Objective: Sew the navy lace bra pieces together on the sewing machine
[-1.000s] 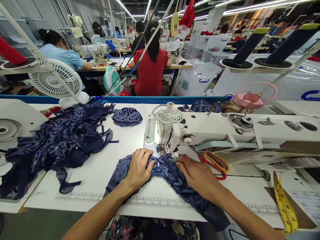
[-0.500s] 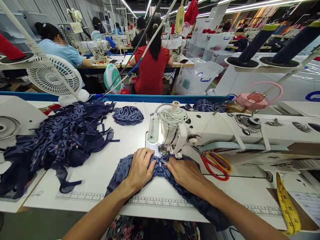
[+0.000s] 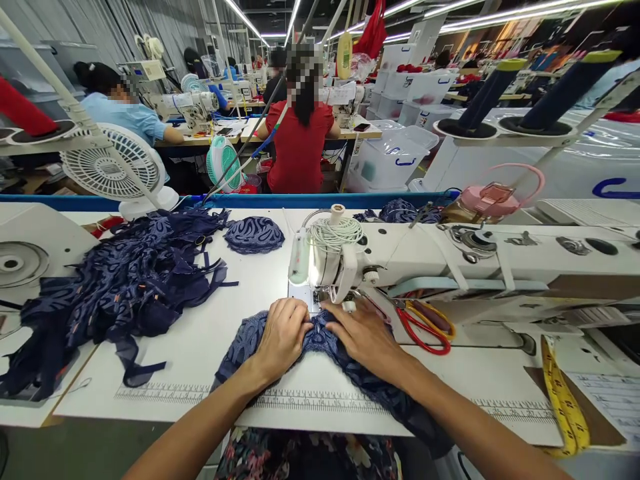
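Note:
A navy lace bra piece [image 3: 317,339] lies spread beneath the sewing machine's needle area [image 3: 320,297], its middle close to the presser foot. My left hand [image 3: 284,333] is closed on its left cup, thumb and fingers bunching the lace. Across the right side lies my right hand [image 3: 367,337], its index finger stretched towards the presser foot and the thumb apart on the fabric. Any tool under the right palm is hidden. The right end of the piece [image 3: 425,427] drapes over the table's front edge.
A heap of navy lace pieces [image 3: 135,273] and one lace cup [image 3: 254,235] lie left. Red-handled scissors [image 3: 425,337] rest beneath the machine arm, and a yellow tape measure [image 3: 565,400] hangs right. A white fan [image 3: 113,163] stands behind; people sew beyond.
The pointed metal tool at my right fingertips has gone from sight. My right index finger has moved forward to the presser foot. My left hand stays on the lace; the view has shifted slightly.

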### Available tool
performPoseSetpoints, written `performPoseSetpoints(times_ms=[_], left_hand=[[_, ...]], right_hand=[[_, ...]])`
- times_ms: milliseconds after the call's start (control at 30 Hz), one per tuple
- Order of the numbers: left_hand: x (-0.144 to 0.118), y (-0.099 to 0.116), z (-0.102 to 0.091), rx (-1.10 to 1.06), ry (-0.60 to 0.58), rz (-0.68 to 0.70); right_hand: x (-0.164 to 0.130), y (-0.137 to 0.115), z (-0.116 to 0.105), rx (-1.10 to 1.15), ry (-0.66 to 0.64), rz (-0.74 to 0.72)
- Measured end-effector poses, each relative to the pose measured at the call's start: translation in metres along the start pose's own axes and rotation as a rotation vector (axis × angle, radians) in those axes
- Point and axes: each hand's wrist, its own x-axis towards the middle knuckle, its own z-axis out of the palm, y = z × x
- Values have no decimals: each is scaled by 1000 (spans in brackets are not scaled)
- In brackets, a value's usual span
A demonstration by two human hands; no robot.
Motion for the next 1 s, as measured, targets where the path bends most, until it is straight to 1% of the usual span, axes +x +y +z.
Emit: performPoseSetpoints(times_ms=[67,167,233,367,433,567,767,900,1000], left_hand=[[-1,1,-1,-4,-14,25],[-1,1,-2,-10,-23,18],[0,2,-4,-45,-52,-22],[7,5,-9,-166,-200,-143],[9,8,-11,-194,-240,-179],[10,12,-9,-208,-219,-210],[6,13,-2,-185,-131,-235],[6,13,2,-161,-92,-237],[5,14,4,-130,-62,-246]], right_hand=[[1,-3,5,226,-35,-11],[5,-3,6,428,-91,53],[8,-4,3,481,-116,90],[11,-7,-1,481,-114,149],[10,-9,0,484,-114,169],[8,-11,1,520,-121,205],[10,-13,3,579,-87,279],[12,-13,7,607,-79,282],[13,-14,7,584,-77,286]])
